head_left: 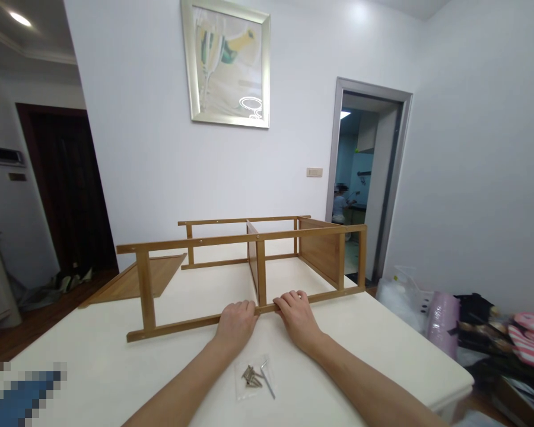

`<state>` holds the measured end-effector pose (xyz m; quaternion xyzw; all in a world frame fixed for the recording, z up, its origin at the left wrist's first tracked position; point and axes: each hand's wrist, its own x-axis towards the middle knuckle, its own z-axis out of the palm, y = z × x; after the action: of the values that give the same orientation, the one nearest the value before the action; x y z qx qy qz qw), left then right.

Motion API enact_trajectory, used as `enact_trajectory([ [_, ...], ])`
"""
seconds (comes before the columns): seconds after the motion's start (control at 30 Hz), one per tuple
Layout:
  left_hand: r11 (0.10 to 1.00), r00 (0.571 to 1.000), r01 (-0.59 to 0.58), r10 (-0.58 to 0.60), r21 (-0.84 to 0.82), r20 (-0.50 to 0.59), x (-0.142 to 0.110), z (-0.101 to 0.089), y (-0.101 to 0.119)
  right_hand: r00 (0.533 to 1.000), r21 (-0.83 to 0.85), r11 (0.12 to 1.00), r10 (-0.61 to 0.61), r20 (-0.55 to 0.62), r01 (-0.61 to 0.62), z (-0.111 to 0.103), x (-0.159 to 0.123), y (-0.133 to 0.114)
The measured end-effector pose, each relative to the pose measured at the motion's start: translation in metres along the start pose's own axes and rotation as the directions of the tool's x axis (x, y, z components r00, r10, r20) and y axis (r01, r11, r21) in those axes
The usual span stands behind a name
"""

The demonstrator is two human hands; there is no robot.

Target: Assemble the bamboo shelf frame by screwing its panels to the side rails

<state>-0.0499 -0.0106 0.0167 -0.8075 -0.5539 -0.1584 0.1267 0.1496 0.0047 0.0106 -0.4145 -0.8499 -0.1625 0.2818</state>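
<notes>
A wooden shelf frame point(204, 240) lies on its side across the white table point(93, 362), with one panel point(323, 252) at its right end and another panel point(252, 255) near the middle. My left hand point(237, 324) is closed over the frame's lower front rail, just left of the middle upright. On the other side of that upright, my right hand point(297, 318) wraps its fingers round the same rail. Between my forearms lies a small clear bag with several screws point(251, 378). An Allen key point(268, 381) rests at the bag's right side.
A loose wooden panel point(137, 280) lies at the table's left edge. A blurred blue thing point(22, 400) shows at lower left. Bags and bundles point(442, 323) crowd the floor on the right. Through the doorway point(360, 184), a person sits in another room.
</notes>
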Motion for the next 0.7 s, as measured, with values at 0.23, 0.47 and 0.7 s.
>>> enact_trajectory([
  [0.23,0.994,0.961,-0.073,0.049,-0.077,-0.274,-0.004,-0.009,0.002,0.999,0.0,1.0,-0.005,-0.054,0.005,0.001,-0.001,0.001],
  [0.47,0.787,0.982,0.015,-0.126,-0.617,-0.138,-0.008,-0.004,0.032,0.981,-0.024,1.0,-0.022,-0.192,0.018,0.006,-0.001,0.003],
  [0.7,0.002,0.841,0.496,-0.251,-0.868,0.479,-0.009,-0.004,0.045,0.966,-0.081,0.996,-0.042,-0.254,0.022,0.005,0.003,0.003],
])
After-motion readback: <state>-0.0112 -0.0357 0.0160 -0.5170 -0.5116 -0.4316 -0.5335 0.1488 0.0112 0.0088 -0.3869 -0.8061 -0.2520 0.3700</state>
